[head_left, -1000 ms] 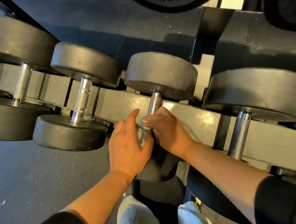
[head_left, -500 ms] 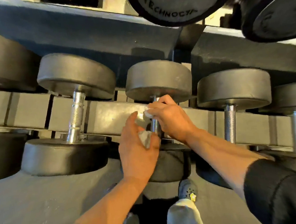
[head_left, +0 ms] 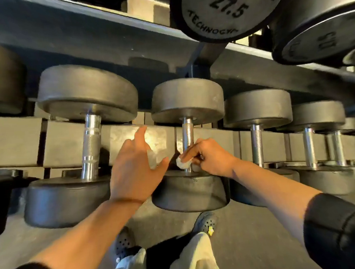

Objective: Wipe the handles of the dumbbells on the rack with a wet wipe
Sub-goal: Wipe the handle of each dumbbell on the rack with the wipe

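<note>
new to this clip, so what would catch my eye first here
Centre frame, the right hand presses a white wipe against the low end of a dumbbell handle. The left hand hovers open beside it. Top right, a big plate marked 27.5 looms from the upper shelf.

Both forearms bare from wrist to near the elbow; left hand [head_left: 133, 171] and right hand [head_left: 210, 158] ungloved, no rings or watch visible; a small dark mark on the right wrist, too small to tell what it is. Black sleeves [head_left: 339, 232] pushed up, snug, seam line showing on the right one. Light beige trousers [head_left: 199, 259], loose at the hem. Dark grey perforated clogs [head_left: 206, 223]; yellow charm on the right clog's toe; a small pale stud on the left one.
</note>
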`<state>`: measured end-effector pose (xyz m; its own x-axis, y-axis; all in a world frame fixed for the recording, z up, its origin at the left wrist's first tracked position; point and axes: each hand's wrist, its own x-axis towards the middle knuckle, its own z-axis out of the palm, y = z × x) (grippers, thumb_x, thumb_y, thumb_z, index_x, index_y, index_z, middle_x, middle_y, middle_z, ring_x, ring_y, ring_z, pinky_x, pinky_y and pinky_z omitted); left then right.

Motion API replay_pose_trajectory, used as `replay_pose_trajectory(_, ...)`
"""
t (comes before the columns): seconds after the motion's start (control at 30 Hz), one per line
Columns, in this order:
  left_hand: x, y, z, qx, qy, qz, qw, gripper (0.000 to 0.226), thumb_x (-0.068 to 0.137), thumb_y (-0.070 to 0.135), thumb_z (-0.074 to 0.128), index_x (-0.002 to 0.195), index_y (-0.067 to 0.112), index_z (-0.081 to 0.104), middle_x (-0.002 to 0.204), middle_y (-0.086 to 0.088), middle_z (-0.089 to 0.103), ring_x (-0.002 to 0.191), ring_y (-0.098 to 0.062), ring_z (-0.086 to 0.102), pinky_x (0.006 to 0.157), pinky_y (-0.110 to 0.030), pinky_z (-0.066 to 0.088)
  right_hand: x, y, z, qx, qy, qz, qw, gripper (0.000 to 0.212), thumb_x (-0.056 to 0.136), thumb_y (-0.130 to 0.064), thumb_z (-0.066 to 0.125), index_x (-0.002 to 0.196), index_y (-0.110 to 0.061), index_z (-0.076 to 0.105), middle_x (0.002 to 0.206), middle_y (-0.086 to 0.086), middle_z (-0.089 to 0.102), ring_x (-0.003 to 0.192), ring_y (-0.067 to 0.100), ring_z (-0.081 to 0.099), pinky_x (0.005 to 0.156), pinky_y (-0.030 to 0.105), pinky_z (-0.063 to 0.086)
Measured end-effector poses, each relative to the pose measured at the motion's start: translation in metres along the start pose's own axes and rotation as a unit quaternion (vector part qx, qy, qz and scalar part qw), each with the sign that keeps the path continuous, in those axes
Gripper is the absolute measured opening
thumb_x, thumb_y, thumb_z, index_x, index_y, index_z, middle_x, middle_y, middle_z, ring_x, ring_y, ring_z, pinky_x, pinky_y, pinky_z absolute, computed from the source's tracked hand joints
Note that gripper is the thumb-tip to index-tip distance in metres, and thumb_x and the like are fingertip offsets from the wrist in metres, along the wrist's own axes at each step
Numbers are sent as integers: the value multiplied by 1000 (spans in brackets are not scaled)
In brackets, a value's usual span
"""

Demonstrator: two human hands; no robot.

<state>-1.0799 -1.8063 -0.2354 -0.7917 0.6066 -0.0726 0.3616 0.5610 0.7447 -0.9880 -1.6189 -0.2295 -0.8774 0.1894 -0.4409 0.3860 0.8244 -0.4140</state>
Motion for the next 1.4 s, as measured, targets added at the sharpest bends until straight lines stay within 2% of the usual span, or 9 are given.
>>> replay_pose_trajectory(0.23, -3, 1, 11, 0, -93, 6, 996, 99, 66, 67, 66, 145, 27, 24, 112, 1, 57, 107, -17, 52, 89, -28, 43, 26, -8, -3, -75, 240, -54, 966, 39, 66, 19, 65, 97, -4, 72, 102, 10, 70, 90, 29, 61, 83, 14, 36)
replay_pose_trajectory(0.4, -1, 4, 10, 35, -150, -11, 988, 104, 63, 71, 66, 146, 32, 16, 121, -1, 50, 110, -17, 51, 88, -25, 40, 36, -6, 3, -82, 144, -22, 986, 16, 88, -3, 58, 99, -9, 67, 101, 3, 54, 85, -9, 35, 85, 3, 28)
replay_pose_trajectory(0.53, 0, 1, 10, 36, -157, -11, 987, 102, 65, 71, 65, 145, 31, 16, 123, 0, 49, 112, -19, 49, 84, -29, 41, 34, -6, -1, -169, 124, -30, 977, 28, 83, 2, 56, 108, -4, 67, 109, 15, 58, 97, 17, 45, 81, 13, 30)
replay_pose_trajectory(0.63, 0, 2, 8, 28, -135, -7, 990, 100, 65, 67, 68, 145, 28, 21, 124, -1, 51, 113, -20, 49, 83, -31, 41, 33, -10, 1, -178, 104, -43, 977, 22, 87, -4, 58, 105, -8, 68, 103, 12, 62, 90, 13, 44, 81, 1, 24)
replay_pose_trajectory(0.73, -4, 2, 9, 13, -126, -6, 992, 102, 65, 65, 70, 146, 25, 22, 123, -3, 53, 112, -22, 49, 82, -31, 40, 19, -12, 1, -117, 106, -20, 987, 15, 84, 0, 60, 94, -7, 68, 93, 10, 60, 81, 10, 51, 70, 13, 38)
replay_pose_trajectory(0.97, -7, 2, 9, 24, -105, 19, 994, 101, 65, 65, 69, 146, 20, 28, 114, -4, 57, 104, -21, 51, 70, -28, 35, 11, -7, 3, -122, -31, -45, 991, 32, 80, 6, 62, 103, -12, 73, 107, 9, 69, 100, 24, 63, 91, 32, 49)
replay_pose_trajectory(1.03, -6, 2, 11, 27, -113, 21, 993, 101, 67, 66, 67, 147, 23, 23, 116, -2, 55, 106, -20, 50, 72, -28, 35, 6, -7, 2, -82, -15, -38, 996, 33, 80, 8, 61, 101, -13, 74, 106, 6, 70, 100, 20, 63, 91, 31, 49)
replay_pose_trajectory(1.2, 0, 3, 17, 67, -141, -6, 988, 104, 65, 69, 64, 148, 28, 17, 120, -3, 53, 108, -22, 52, 73, -28, 32, -7, 13, 1, 11, 237, -8, 971, 31, 80, 9, 62, 99, -11, 74, 102, 0, 70, 99, 13, 58, 90, 25, 48)
replay_pose_trajectory(1.4, 2, 2, 22, 61, -155, -32, 986, 101, 63, 65, 69, 146, 32, 21, 126, -5, 51, 117, -24, 49, 89, -37, 45, -7, 26, 10, 92, 181, -26, 979, 27, 72, 11, 71, 92, -7, 74, 96, 2, 64, 90, 11, 61, 79, 19, 52)
